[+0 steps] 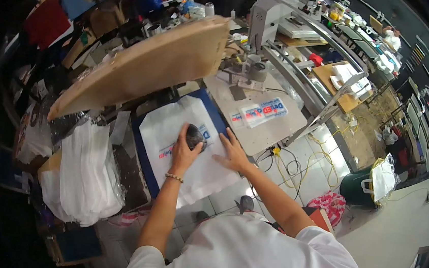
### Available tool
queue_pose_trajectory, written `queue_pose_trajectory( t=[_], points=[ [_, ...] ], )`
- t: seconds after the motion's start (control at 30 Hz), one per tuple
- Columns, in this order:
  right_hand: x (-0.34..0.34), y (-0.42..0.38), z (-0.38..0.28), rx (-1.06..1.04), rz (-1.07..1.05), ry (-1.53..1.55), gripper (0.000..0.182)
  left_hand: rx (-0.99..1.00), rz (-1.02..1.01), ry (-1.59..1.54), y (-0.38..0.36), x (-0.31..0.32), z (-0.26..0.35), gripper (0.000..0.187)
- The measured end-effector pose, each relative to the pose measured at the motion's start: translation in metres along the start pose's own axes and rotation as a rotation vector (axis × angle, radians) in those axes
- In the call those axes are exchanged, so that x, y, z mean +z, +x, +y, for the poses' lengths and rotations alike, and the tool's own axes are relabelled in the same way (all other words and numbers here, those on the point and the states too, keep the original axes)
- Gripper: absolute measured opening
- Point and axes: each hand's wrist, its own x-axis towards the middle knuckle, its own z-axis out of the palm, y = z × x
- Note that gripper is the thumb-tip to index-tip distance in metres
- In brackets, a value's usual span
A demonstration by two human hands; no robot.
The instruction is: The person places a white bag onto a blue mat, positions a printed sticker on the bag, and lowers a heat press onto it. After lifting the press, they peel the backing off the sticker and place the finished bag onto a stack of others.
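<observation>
A white flat fabric piece [175, 116] with blue and red print lies over a dark blue board [141, 150]. My left hand [184, 154] has its fingers wrapped round a dark, rounded, palm-sized block [194, 136], which rests on the print and covers part of the lettering. With its fingers spread, my right hand [232, 152] lies at the right edge of the white piece and holds nothing. Beside it, a side table [271, 130] carries printed transfer sheets [265, 112] with blue and red lettering.
A large tan padded panel [144, 66] hangs tilted above the board's far side. Stacked white fabric [89, 169] stands at the left. A metal frame machine [304, 45] rises behind the side table. Yellow and black cables [298, 167] run over the tiled floor.
</observation>
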Motion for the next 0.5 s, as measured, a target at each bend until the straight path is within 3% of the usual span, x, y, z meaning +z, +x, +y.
queue_pose_trajectory(
  t=[0.07,0.17,0.27,0.33,0.43,0.5],
  points=[
    [0.002,0.001,0.0,0.009,-0.034,-0.038,0.096,0.052,-0.135,0.063,0.019,0.015,0.008,0.089],
    [0.0,-0.006,-0.005,0.042,-0.047,0.017,0.095,0.012,0.108,-0.056,0.044,0.033,-0.007,0.082],
    [0.003,0.0,0.001,0.017,-0.031,0.032,0.096,0.044,0.009,0.061,0.017,0.033,0.017,0.08],
    [0.001,0.001,0.001,0.005,-0.026,0.038,0.096,0.157,0.012,0.03,0.013,0.033,-0.003,0.08],
    [0.0,-0.004,-0.003,0.086,-0.068,0.046,0.097,-0.064,0.215,0.027,0.033,0.029,-0.01,0.081],
    [-0.002,0.002,-0.001,0.093,-0.076,0.066,0.096,-0.031,0.185,0.06,0.025,0.042,0.0,0.081]
  ],
)
